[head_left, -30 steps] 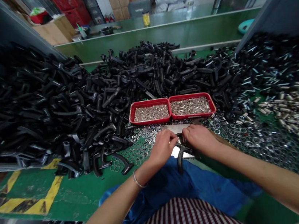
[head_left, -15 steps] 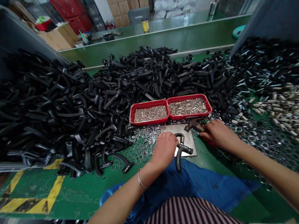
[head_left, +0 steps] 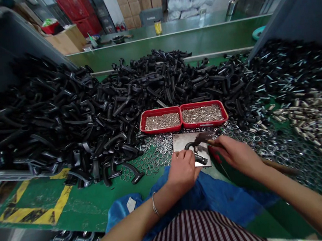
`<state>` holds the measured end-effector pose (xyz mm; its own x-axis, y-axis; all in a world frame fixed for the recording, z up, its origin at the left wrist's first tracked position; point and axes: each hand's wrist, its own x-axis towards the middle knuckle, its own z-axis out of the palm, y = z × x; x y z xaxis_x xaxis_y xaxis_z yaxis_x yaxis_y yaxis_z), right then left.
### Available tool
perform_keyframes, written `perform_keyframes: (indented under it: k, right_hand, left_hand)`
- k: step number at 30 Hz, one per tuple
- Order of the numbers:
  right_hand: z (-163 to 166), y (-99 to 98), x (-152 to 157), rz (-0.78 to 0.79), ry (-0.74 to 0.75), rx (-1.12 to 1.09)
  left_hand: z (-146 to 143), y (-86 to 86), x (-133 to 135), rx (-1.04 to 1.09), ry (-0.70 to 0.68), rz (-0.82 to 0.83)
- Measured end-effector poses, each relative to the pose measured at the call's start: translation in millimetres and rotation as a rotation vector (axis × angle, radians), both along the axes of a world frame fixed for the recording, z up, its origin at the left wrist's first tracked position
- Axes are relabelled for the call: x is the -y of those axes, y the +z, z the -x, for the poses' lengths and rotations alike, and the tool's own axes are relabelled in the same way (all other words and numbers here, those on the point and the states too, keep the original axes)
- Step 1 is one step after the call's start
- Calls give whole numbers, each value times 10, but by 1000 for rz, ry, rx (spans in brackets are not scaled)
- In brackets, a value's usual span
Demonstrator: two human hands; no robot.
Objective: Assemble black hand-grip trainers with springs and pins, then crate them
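My left hand [head_left: 182,168] presses a black curved handle [head_left: 202,159] with a small metallic piece on it against a flat metal plate [head_left: 178,141]. Its fingers wrap over the handle and hide part of it. My right hand [head_left: 238,154] grips a hammer by its wooden shaft [head_left: 281,167]. The hammer head [head_left: 203,137] is over the far side of the plate, close to the handle; whether they touch I cannot tell. Just right of the plate lies a red-handled tool [head_left: 215,156] with a thin shaft, partly under my right hand.
Two red trays [head_left: 162,131] of small metal parts stand behind the plate. Black handles [head_left: 102,104] are heaped left and behind. Loose rings [head_left: 154,157] surround the plate. Metal sleeves [head_left: 321,123] and black-headed pins [head_left: 290,64] pile up right. A blue cloth [head_left: 218,196] covers the near edge.
My right hand has taken up the hammer and brought its head left over the plate. My left hand has shifted nearer to me and now covers more of the black handle.
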<state>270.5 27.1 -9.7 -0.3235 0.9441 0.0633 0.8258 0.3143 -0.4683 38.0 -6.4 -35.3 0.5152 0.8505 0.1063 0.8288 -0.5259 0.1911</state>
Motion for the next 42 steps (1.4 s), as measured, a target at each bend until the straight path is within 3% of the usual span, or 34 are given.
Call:
perform_keyframes:
  k: [3,7,12,18,22,24,26,28,30,33,35,37,39,42]
  right_hand:
    - [-16,17,-11,41,40,41]
    - [48,91,105,-11,-29,-133]
    - [221,123,242,40,184,28]
    - [231,67,202,51,132,-35]
    - [174,25,212,280,94,-222]
    - [60,2,223,380,-18,-384]
    - [-143,-56,206,342,-175,-443]
    - [-423,-164,135,212,-328,-362]
    - [-736,-308,9,137,-407,-221]
    - [-1097,-488,-217,117,-339,-47]
    - [-1162,-528,-315,-7,-241,76]
    - [-1051,-507,-313,-177,-177,211]
    - [-796,-464,-206,-236,-125,278]
    - [-314,-436,40,-12,-36,218]
  left_hand:
    - [-24,-48,82,65,82,27]
    - [0,-225,122,259,212,14]
    - [-18,-366,136,359,279,-37]
    - [-51,-308,118,339,291,6]
    - [2,-174,48,418,271,80]
    - [66,-83,-24,549,265,190]
    - [146,-5,-114,760,293,381]
    - [227,37,-208,921,339,530]
    - [298,47,-291,923,368,513]
    - [390,32,-384,768,341,362]
    - [458,14,-432,721,295,372]
    - [537,-9,-476,752,310,470]
    - [616,-31,-519,829,350,580]
    - [676,-23,-572,989,340,710]
